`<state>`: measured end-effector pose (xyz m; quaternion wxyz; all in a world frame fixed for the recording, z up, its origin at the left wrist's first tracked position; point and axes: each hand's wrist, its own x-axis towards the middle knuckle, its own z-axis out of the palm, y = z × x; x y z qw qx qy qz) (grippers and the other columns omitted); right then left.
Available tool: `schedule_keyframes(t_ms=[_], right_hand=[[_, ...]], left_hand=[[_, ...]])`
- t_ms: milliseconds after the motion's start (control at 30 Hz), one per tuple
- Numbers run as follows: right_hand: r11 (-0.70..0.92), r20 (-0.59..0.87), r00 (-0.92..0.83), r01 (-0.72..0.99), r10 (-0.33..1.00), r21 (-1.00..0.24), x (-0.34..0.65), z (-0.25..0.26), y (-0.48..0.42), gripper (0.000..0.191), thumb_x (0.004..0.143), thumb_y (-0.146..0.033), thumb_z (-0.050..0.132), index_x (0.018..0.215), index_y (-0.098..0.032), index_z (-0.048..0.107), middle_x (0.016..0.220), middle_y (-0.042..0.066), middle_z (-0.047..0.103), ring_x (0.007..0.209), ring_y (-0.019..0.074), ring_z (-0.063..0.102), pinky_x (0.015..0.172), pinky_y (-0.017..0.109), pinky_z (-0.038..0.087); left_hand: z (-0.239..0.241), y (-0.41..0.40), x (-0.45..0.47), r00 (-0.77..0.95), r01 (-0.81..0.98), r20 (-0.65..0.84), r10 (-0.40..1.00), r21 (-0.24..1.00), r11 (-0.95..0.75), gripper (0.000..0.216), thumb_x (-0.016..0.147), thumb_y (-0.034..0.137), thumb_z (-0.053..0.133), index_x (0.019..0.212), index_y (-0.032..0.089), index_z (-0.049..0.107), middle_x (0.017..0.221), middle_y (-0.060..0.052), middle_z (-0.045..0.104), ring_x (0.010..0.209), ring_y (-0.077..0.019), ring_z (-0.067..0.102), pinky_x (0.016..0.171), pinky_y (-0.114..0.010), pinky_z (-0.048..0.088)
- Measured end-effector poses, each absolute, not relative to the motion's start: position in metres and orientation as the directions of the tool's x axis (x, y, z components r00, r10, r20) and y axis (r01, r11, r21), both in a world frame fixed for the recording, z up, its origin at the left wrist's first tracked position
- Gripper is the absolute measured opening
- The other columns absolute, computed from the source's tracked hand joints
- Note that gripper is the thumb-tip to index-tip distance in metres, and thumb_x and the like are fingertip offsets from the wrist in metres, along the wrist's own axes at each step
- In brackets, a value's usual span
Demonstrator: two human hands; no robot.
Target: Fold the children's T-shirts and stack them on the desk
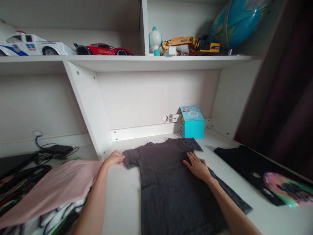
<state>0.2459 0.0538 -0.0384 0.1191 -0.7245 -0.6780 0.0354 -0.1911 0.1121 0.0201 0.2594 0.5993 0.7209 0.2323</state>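
Observation:
A dark grey T-shirt [168, 186] lies spread on the white desk, its neck end toward the back. At the hem of its left-side sleeve, my left hand [114, 159] has its fingers closed together on the cloth edge. My right hand [198, 167] rests flat on the shirt's upper right part, fingers stretched out, just below the other sleeve. Along the right side, a strip of the dark fabric sticks out from under my right forearm.
A folded black garment with a colourful print [281, 186] lies on the right. On the left is a pile of clothes with a pink one [63, 182] on top, near a black adapter [60, 149]. A blue desk calendar [194, 127] stands behind the shirt; toys fill the shelf [166, 58].

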Motion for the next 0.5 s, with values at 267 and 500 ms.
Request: schedule_keyframes(t_ms=[267, 500], right_hand=[[0.006, 0.087, 0.008, 0.988, 0.996, -0.157, 0.245, -0.023, 0.052, 0.058, 0.089, -0.05, 0.025, 0.138, -0.02, 0.028, 0.145, 0.007, 0.024, 0.135, 0.0226, 0.014, 0.104, 0.055, 0.014], [0.53, 0.108, -0.526, 0.785, 0.844, -0.32, 0.134, -0.002, -0.039, 0.061, 0.086, -0.053, 0.036, 0.139, -0.024, 0.025, 0.146, 0.011, 0.021, 0.133, 0.0282, 0.019, 0.1, 0.052, 0.029]], left_hand=[[0.001, 0.12, -0.14, -0.074, 0.892, 0.119, 0.99, 0.451, 0.012, 0.042, 0.078, 0.038, 0.052, 0.117, 0.023, 0.052, 0.129, -0.008, 0.047, 0.118, -0.0273, 0.042, 0.093, -0.035, 0.034], [-0.001, 0.12, -0.143, -0.112, 0.923, 0.084, 0.99, 0.379, 0.073, 0.051, 0.073, 0.036, 0.058, 0.122, 0.023, 0.049, 0.123, -0.011, 0.051, 0.113, -0.0284, 0.047, 0.087, -0.035, 0.038]])
